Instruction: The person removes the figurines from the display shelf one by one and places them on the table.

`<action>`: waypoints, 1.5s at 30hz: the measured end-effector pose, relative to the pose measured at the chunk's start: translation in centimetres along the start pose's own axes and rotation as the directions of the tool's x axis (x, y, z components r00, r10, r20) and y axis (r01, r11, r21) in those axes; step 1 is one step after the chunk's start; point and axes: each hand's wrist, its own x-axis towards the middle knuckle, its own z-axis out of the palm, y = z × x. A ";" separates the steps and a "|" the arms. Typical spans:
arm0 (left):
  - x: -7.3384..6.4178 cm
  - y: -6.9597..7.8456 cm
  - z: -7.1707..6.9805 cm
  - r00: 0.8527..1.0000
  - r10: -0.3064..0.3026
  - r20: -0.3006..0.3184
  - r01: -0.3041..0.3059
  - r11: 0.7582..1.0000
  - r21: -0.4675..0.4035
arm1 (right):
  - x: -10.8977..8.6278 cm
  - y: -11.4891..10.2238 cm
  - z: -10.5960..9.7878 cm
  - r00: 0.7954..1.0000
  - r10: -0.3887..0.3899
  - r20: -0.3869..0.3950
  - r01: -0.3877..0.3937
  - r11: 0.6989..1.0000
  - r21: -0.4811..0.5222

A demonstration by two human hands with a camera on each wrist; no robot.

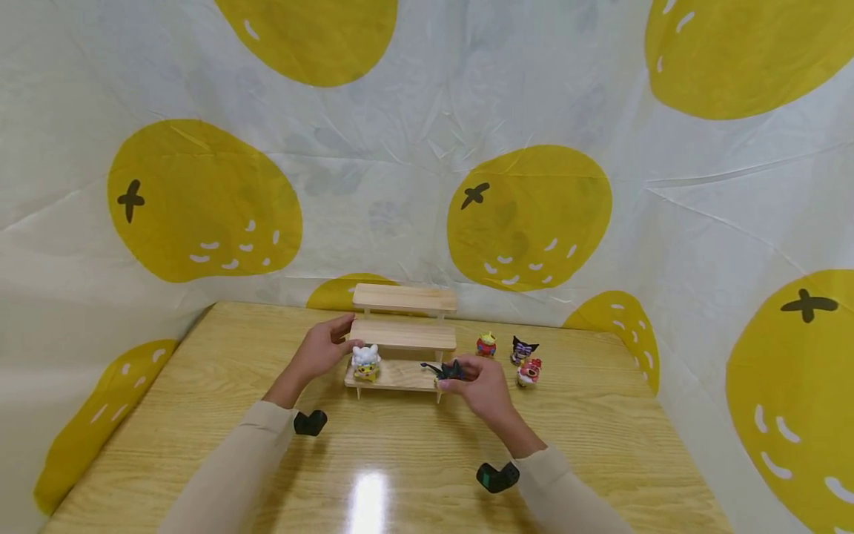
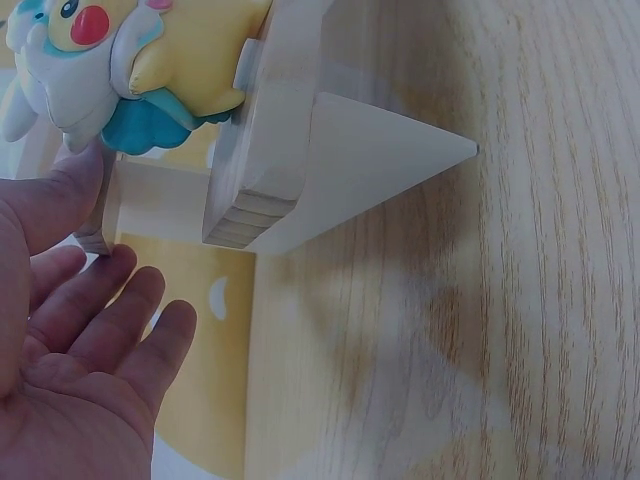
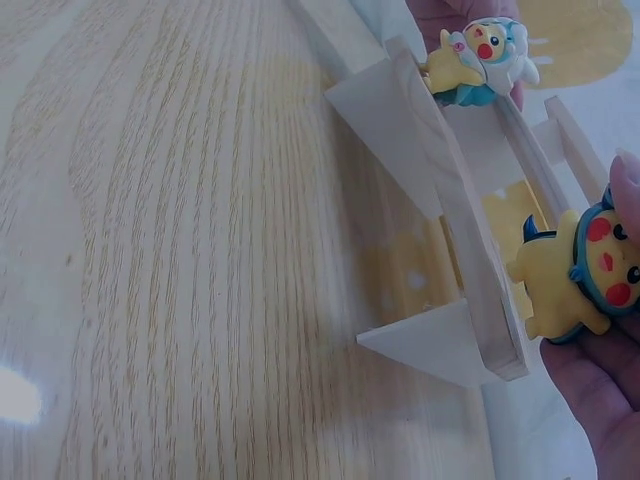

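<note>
A three-tier wooden display stand (image 1: 402, 335) stands on the table. On the left of its lowest tier sits a yellow figurine in a white hood (image 1: 365, 363), red-cheeked in the left wrist view. My left hand (image 1: 322, 347) holds the left end of the middle tier, thumb in front beside that figurine; its index finger is partly hidden. At the right end of the lowest tier, my right hand (image 1: 482, 382) pinches a yellow figurine with a dark hood and tail (image 3: 565, 275). It is upright at the shelf edge; whether its feet touch the wood I cannot tell.
Right of the stand are a red-clothed figurine with a green head (image 1: 487, 345), a black-eared purple one (image 1: 523, 350) and a pink-and-white one (image 1: 529, 372). Behind the wooden table (image 1: 400, 460) hangs a white cloth with yellow fruit prints (image 1: 394, 215).
</note>
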 end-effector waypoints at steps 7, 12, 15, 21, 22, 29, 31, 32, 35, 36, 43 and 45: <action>0.0 0.0 0.1 1.000 -0.008 0.001 0.008 1.000 -0.010 | -0.4 -0.2 -0.8 0.999 0.029 0.024 -0.030 0.999 0.032; 0.0 0.0 0.0 1.000 -0.011 0.003 0.011 1.000 -0.011 | -0.7 0.0 -1.3 0.999 0.045 0.018 -0.045 0.999 0.010; 0.0 0.0 0.0 1.000 -0.014 0.002 0.014 1.000 -0.010 | -0.8 0.0 -1.6 0.999 0.049 0.013 -0.049 0.999 0.006; 0.0 0.0 0.0 1.000 -0.019 0.010 0.019 1.000 -0.012 | -1.2 0.0 -2.0 0.998 0.069 0.002 -0.069 0.997 0.030; 0.0 0.0 0.0 1.000 -0.020 0.011 0.020 1.000 -0.012 | -1.2 0.0 -2.1 0.998 0.070 0.001 -0.070 0.997 0.031; 0.0 -0.1 0.0 1.000 -0.015 0.008 0.015 1.000 0.001 | -1.6 0.3 -2.8 0.997 0.074 0.000 -0.074 0.997 0.036; 0.1 -0.2 0.0 1.000 -0.012 0.007 0.012 1.000 0.006 | -1.7 0.3 -3.0 0.997 0.074 -0.004 -0.074 0.997 0.033; 0.1 -0.2 0.0 1.000 -0.015 0.006 0.015 1.000 0.003 | -1.7 0.4 -3.1 0.997 0.074 -0.007 -0.074 0.997 0.030; 0.1 -0.3 0.0 1.000 -0.015 0.006 0.015 1.000 0.000 | -1.8 0.6 -3.4 0.996 0.080 -0.024 -0.080 0.997 0.018; 0.1 -0.3 0.0 1.000 -0.016 0.005 0.016 1.000 -0.002 | -1.8 0.7 -3.5 0.996 0.082 -0.030 -0.082 0.997 0.014; 0.1 -0.2 -0.1 1.000 -0.019 0.018 0.019 1.000 0.011 | -2.0 1.2 -4.0 0.996 0.072 -0.048 -0.072 0.997 0.005; 0.0 -0.2 -0.1 1.000 -0.023 0.019 0.023 1.000 0.014 | -2.1 1.3 -4.2 0.995 0.082 -0.049 -0.081 0.997 0.012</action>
